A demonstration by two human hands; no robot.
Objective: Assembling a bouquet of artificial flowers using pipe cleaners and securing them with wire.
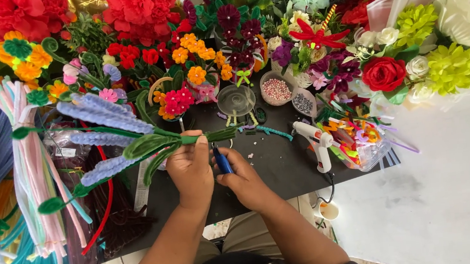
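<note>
Fingers (193, 147) round stem (189, 138) — beads (277, 89) in cup (265, 79)

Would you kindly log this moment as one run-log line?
left hand: grips green stem of purple flower sprig | right hand: holds blue-handled tool | glue gun: lying on black table

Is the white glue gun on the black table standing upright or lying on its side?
Lying on its side: the glue gun rests flat on the black table.

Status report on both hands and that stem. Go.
Left hand shut on lavender stem. Right hand shut on blue tool, beside the stem. Glue gun lying clear to the right.
</note>
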